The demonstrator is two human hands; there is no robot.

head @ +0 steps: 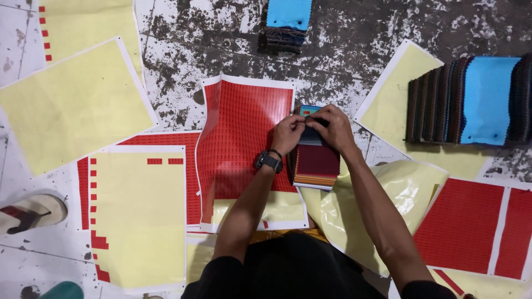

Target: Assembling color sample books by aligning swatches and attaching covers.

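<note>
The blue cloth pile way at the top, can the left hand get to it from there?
Probably yes. The left hand is busy on the swatch stack, but only bare floor lies between it and the blue-topped pile, so a forward stretch looks open.

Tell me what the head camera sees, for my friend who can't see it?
Both hands, left hand and right hand, touch the top of a stack of fabric swatches on a worn floor, beside a red sticker sheet.

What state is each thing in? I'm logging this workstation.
left hand: fingers pinching at the swatch stack's top edge
right hand: gripping the same edge
swatch stack: flat, maroon on top
red sticker sheet: full, slightly curled
yellow backing sheet: mostly peeled
</note>
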